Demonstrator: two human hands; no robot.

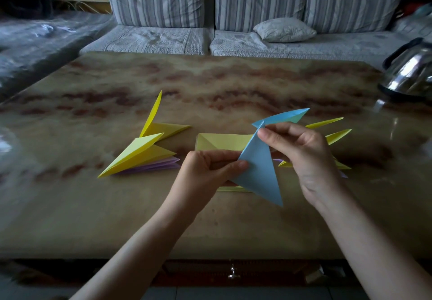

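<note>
A folded blue paper piece with two long pointed flaps is held above the table. My left hand pinches its left edge between thumb and fingers. My right hand pinches the fold where the two flaps meet, near the top. One flap points down toward me, the other points up to the right. Under the hands lies a flat yellow sheet with creases.
Folded yellow pieces lie left of centre, one on a purple piece. More yellow points stick out behind my right hand. A steel kettle stands at the right edge. A striped sofa is beyond the table.
</note>
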